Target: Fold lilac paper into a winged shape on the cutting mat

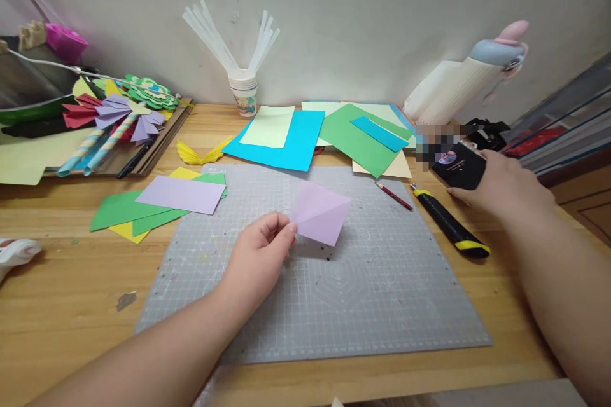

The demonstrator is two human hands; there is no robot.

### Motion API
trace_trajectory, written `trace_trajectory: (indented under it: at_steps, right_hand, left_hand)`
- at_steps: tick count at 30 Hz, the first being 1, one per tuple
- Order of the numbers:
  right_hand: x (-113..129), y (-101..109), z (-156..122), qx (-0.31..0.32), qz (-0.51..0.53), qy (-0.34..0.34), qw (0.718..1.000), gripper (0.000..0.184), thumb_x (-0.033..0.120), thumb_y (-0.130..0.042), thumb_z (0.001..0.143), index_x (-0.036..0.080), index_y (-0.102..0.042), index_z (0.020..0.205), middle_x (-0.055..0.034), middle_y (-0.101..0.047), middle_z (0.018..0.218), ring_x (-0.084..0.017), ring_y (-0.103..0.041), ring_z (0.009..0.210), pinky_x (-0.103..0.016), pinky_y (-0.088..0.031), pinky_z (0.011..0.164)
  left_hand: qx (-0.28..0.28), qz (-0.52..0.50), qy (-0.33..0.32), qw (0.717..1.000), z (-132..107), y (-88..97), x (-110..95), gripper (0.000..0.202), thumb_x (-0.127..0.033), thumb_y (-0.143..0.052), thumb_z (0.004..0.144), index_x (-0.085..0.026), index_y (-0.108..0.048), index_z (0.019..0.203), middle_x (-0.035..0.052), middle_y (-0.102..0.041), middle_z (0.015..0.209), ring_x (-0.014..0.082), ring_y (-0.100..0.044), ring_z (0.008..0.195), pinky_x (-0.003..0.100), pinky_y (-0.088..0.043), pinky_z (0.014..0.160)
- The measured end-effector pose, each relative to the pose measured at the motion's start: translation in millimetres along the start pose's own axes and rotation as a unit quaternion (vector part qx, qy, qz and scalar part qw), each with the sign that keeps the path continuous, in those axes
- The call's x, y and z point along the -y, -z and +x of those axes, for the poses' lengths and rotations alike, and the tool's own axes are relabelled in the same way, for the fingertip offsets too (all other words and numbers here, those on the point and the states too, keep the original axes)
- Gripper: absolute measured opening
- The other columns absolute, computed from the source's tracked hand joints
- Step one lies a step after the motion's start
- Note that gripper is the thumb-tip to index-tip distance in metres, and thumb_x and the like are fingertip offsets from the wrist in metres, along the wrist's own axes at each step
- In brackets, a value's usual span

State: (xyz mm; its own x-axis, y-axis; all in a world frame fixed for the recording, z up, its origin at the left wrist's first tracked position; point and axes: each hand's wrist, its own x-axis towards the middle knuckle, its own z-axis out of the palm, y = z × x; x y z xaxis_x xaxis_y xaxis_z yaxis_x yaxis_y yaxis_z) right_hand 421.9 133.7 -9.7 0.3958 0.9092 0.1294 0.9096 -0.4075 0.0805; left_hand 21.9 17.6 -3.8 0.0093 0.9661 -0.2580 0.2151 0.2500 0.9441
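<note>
My left hand (260, 254) pinches the corner of a folded lilac paper square (321, 212) and holds it just above the grey cutting mat (382, 292). My right hand (503, 187) reaches to the right side of the desk and grips a black phone (457, 166) with a lit screen. A black and yellow utility knife (451, 229) lies just left of that hand, with a red pencil (394, 196) beside it on the mat's edge.
Coloured sheets lie behind the mat: cyan paper (286, 143), green paper (356, 140), and a lilac sheet (182, 194) on green and yellow ones at left. A paper cup (244, 94) with white sticks stands by the wall. Paper fans (119, 114) sit at far left.
</note>
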Motion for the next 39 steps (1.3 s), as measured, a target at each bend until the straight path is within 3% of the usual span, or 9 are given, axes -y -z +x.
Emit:
trace_trajectory:
  at_steps: [12, 16, 19, 22, 28, 31, 35, 39]
  right_hand:
    - [3.1, 3.7, -2.0, 0.010, -0.023, -0.010, 1.000, 0.082, 0.063, -0.062, 0.072, 0.025, -0.033, 0.139, -0.0224, -0.053, 0.129, -0.039, -0.056, 0.108, -0.044, -0.039, 0.068]
    - [1.4, 11.7, -1.9, 0.020, -0.001, 0.007, 1.000, 0.065, 0.064, -0.058, 0.075, 0.028, -0.046, 0.128, -0.0181, -0.060, 0.122, -0.036, -0.059, 0.104, -0.041, -0.042, 0.065]
    - [-0.8, 15.2, 2.7, 0.027, 0.016, 0.004, 1.000, 0.058, 0.058, -0.056, 0.077, 0.029, -0.048, 0.127, -0.0145, -0.062, 0.123, -0.033, -0.061, 0.104, -0.038, -0.043, 0.065]
    - [0.0, 16.3, 6.5, 0.024, 0.017, -0.019, 0.999, 0.058, 0.052, -0.053, 0.079, 0.027, -0.046, 0.131, -0.0161, -0.062, 0.126, -0.035, -0.061, 0.106, -0.039, -0.042, 0.066]
    - [12.5, 15.4, 9.5, 0.002, 0.007, -0.080, 0.997, 0.047, 0.049, -0.040, 0.087, 0.024, -0.046, 0.127, -0.0224, -0.065, 0.115, -0.038, -0.062, 0.102, -0.043, -0.039, 0.068]
    - [17.1, 13.5, 10.4, 0.001, 0.006, -0.083, 0.997, 0.054, 0.058, -0.047, 0.083, 0.023, -0.045, 0.124, -0.0242, -0.064, 0.115, -0.039, -0.062, 0.101, -0.045, -0.038, 0.071]
    - [18.0, 11.6, 10.2, 0.005, 0.015, -0.075, 0.997, 0.077, 0.072, -0.061, 0.066, 0.024, -0.041, 0.123, -0.0221, -0.065, 0.112, -0.039, -0.061, 0.099, -0.046, -0.037, 0.074]
    - [16.2, 11.7, 11.5, 0.005, 0.023, -0.080, 0.996, 0.072, 0.072, -0.057, 0.070, 0.024, -0.042, 0.123, -0.0220, -0.066, 0.111, -0.039, -0.061, 0.098, -0.047, -0.037, 0.075]
  left_hand:
    - [0.005, 0.010, 0.006, 1.000, -1.0, 0.3, 0.3, 0.029, -0.045, -0.055, 0.082, -0.019, -0.055, 0.069, -0.0053, -0.047, 0.056, 0.0085, -0.033, 0.049, 0.022, -0.026, 0.048]
    - [0.005, 0.011, 0.005, 1.000, -0.5, 0.4, 0.3, 0.030, -0.046, -0.056, 0.080, -0.019, -0.055, 0.068, -0.0051, -0.048, 0.057, 0.0082, -0.034, 0.048, 0.022, -0.027, 0.048]
    - [0.003, 0.010, 0.003, 1.000, -0.1, 0.2, 0.3, 0.031, -0.047, -0.056, 0.080, -0.019, -0.055, 0.068, -0.0047, -0.048, 0.056, 0.0087, -0.035, 0.049, 0.022, -0.027, 0.048]
    - [0.004, 0.010, 0.000, 1.000, -0.1, 0.0, 0.5, 0.031, -0.048, -0.056, 0.080, -0.019, -0.055, 0.067, -0.0044, -0.048, 0.056, 0.0093, -0.036, 0.049, 0.022, -0.028, 0.048]
    - [0.011, 0.015, 0.001, 1.000, 0.7, -0.1, 0.6, 0.030, -0.047, -0.056, 0.080, -0.019, -0.055, 0.068, -0.0047, -0.048, 0.056, 0.0092, -0.036, 0.050, 0.022, -0.028, 0.049]
    - [0.012, 0.018, 0.003, 1.000, 0.9, 0.3, 0.0, 0.029, -0.046, -0.056, 0.080, -0.019, -0.055, 0.068, -0.0046, -0.048, 0.057, 0.0095, -0.036, 0.051, 0.022, -0.028, 0.050]
    - [0.014, 0.021, 0.005, 1.000, -0.3, 1.1, -0.3, 0.030, -0.046, -0.055, 0.080, -0.020, -0.054, 0.067, -0.0045, -0.048, 0.056, 0.0098, -0.036, 0.050, 0.023, -0.029, 0.049]
    - [0.018, 0.025, 0.007, 1.000, -0.5, 0.9, 1.1, 0.030, -0.046, -0.055, 0.081, -0.020, -0.053, 0.067, -0.0048, -0.047, 0.056, 0.0098, -0.036, 0.050, 0.023, -0.028, 0.049]
